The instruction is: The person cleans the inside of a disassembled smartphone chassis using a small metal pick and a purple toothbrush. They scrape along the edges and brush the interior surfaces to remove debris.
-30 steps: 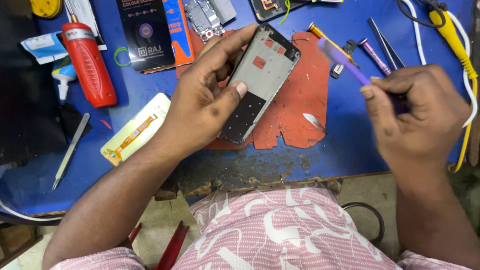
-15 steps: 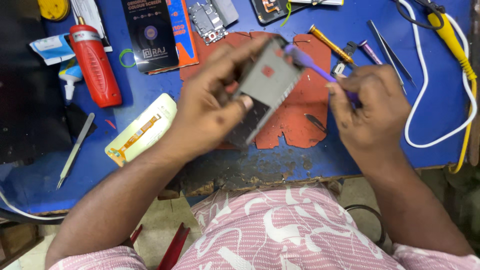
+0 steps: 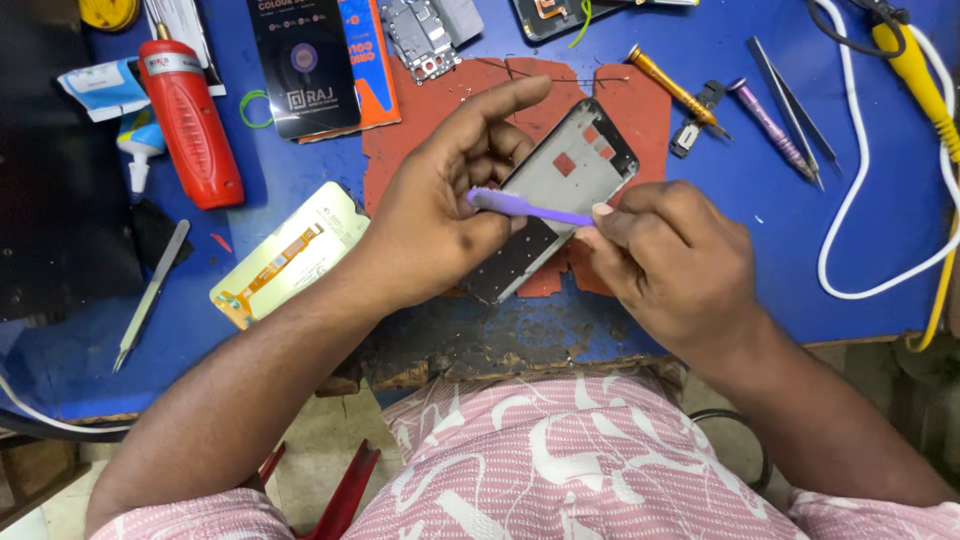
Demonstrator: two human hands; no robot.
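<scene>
Left fingers [image 3: 470,160] clamped the thin, stiff phone frame [image 3: 560,190] by its edges; right fingers [image 3: 610,222] pinched the light purple pry tool [image 3: 530,207]; likely fragile.

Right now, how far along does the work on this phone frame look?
Done: the phone frame is stripped bare, with a removed inner plate lying on the bench. In hand: left hand holds the frame, right hand works a purple pry tool across it. Left: the display part lies unfitted.
</scene>
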